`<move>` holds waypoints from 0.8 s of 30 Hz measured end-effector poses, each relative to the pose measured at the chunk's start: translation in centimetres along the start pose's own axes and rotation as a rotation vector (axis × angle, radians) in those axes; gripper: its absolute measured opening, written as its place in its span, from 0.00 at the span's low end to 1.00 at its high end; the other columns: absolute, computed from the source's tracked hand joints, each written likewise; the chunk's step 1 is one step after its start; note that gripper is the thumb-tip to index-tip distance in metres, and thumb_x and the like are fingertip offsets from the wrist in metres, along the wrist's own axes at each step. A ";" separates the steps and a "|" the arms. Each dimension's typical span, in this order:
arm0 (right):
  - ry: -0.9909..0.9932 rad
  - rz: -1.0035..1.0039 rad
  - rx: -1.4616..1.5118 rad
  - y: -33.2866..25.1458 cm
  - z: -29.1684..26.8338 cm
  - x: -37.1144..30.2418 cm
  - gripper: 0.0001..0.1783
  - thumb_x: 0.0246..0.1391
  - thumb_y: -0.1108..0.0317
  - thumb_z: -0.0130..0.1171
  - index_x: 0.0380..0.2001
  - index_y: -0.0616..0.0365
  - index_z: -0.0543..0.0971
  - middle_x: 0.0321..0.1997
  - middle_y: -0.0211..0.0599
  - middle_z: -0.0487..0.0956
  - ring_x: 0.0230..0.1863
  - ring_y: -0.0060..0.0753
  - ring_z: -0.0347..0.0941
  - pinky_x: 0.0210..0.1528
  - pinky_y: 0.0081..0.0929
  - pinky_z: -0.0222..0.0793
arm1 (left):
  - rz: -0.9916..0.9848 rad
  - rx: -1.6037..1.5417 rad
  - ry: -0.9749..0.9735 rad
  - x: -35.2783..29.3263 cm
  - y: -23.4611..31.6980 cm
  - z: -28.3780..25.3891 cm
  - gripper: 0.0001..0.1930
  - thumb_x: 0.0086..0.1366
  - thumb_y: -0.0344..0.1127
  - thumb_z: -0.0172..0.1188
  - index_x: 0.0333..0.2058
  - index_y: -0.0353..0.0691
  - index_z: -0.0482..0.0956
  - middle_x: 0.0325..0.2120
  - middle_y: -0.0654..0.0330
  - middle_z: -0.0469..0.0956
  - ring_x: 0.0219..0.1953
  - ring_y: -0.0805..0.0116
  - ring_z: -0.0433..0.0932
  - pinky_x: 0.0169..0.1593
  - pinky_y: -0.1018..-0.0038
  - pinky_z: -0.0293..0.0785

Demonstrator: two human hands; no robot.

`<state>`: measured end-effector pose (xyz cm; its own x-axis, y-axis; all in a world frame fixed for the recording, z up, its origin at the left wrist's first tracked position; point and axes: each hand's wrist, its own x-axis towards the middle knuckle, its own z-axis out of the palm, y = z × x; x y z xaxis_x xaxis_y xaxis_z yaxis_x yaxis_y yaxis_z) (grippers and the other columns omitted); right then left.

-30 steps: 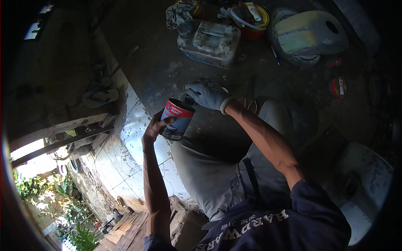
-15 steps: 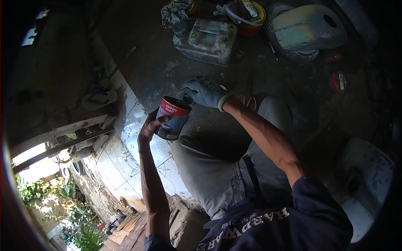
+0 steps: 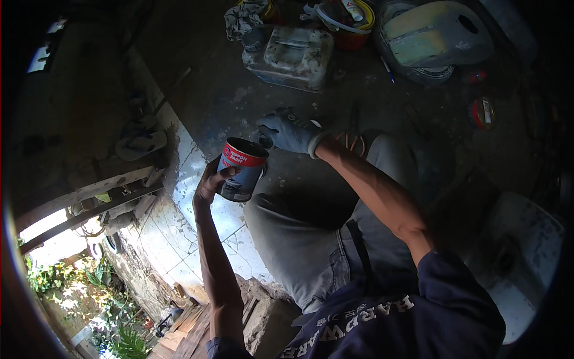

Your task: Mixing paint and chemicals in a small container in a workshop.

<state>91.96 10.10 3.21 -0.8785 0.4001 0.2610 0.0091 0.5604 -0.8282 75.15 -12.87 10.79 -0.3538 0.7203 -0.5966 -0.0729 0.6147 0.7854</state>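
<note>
My bare left hand [image 3: 209, 184] is wrapped round a paint can [image 3: 240, 179], blue-grey with a red band and a dark open top. The can tilts slightly, held above the pale tiles by my left knee. My right hand [image 3: 288, 131], in a grey work glove, is just beyond the can's rim on its right. Its fingers are curled and closed by a small dark rounded shape, too dim to make out. Beside the right wrist, a tool with orange-brown handles [image 3: 359, 145] lies on the floor, partly hidden by my forearm.
Ahead stands a stained jerrycan [image 3: 293, 58], with crumpled paper [image 3: 244, 18] behind it. A red and yellow bucket [image 3: 353, 39] is at the back. To the right are a sanded motorcycle fuel tank [image 3: 436, 35], a pen [image 3: 387, 70] and a small red tin [image 3: 482, 113]. Sandals [image 3: 142, 143] lie left.
The can and my left hand have moved slightly left. My right hand has shifted a little the same way, its fingers still closed near the rim.
</note>
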 end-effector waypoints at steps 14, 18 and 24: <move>-0.065 -0.004 -0.017 -0.3 -0.3 0.1 0.07 0.58 0.67 0.62 0.35 0.59 0.83 0.36 0.52 0.84 0.40 0.58 0.82 0.45 0.49 0.76 | 0.007 0.029 0.002 -0.4 0.7 -0.6 0.49 0.44 0.62 0.71 0.61 0.34 0.75 0.46 0.51 0.83 0.48 0.57 0.81 0.56 0.61 0.74; -0.026 -0.016 -0.008 -0.7 -0.3 0.2 0.06 0.57 0.66 0.63 0.33 0.56 0.83 0.34 0.51 0.84 0.38 0.58 0.82 0.45 0.51 0.76 | 0.010 0.041 0.001 -0.7 1.1 -0.8 0.49 0.44 0.61 0.71 0.61 0.34 0.75 0.46 0.51 0.83 0.48 0.57 0.80 0.56 0.62 0.74; -0.054 0.008 0.021 -1.1 -0.6 0.4 0.06 0.57 0.66 0.62 0.33 0.57 0.82 0.35 0.51 0.84 0.39 0.58 0.82 0.45 0.51 0.75 | 0.009 0.071 -0.008 -0.9 1.7 -0.8 0.49 0.44 0.62 0.71 0.61 0.34 0.75 0.47 0.51 0.83 0.48 0.57 0.80 0.56 0.61 0.73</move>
<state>91.93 10.08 4.54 -0.9029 0.3644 0.2279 0.0067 0.5420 -0.8403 74.61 -12.75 12.84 -0.3469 0.7280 -0.5913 -0.0033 0.6295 0.7770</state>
